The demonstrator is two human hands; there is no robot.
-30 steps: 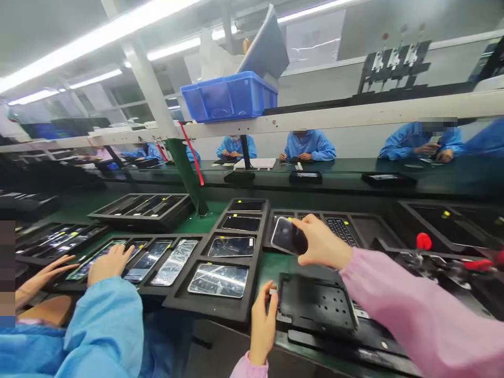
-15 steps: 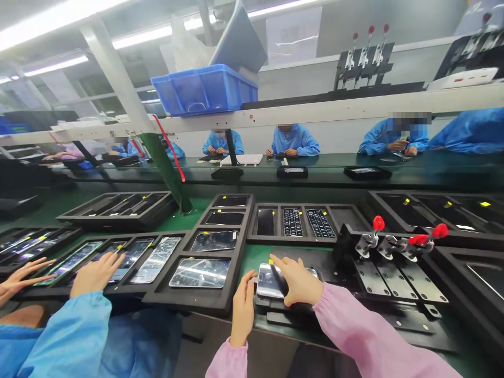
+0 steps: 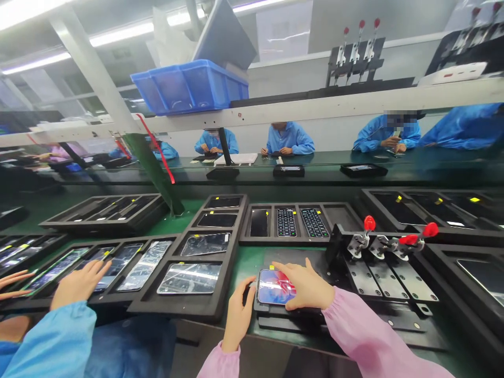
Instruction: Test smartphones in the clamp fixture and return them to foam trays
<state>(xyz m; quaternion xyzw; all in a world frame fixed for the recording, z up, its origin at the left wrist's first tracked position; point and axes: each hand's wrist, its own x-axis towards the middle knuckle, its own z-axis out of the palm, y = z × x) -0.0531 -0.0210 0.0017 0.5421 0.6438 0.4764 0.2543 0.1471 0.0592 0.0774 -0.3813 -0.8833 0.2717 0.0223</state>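
Observation:
A smartphone (image 3: 273,289) with a lit red-and-blue screen and a yellow tab at its far edge lies on a black fixture (image 3: 275,322) at the bench edge. My right hand (image 3: 309,284) reaches over its right part, thumb on the near edge and a finger by the far edge. At the phone's left end, my left hand (image 3: 238,313) is curled with thumb and forefinger against it; some of its fingertips are hidden. Right of my hands stand toggle clamps (image 3: 380,247) with red knobs over metal plates (image 3: 388,282).
Black trays with phones or screens lie left (image 3: 226,286), behind (image 3: 247,223) and right (image 3: 468,247). At left, a co-worker's blue-sleeved hand (image 3: 81,281) rests over another tray (image 3: 118,295). A green post (image 3: 157,173) and a blue bin (image 3: 189,86) stand beyond.
The phone's screen has gone from dark to a lit red-and-blue picture. My right hand has shifted slightly right across it, and my left fingers have curled. The view has turned slightly right.

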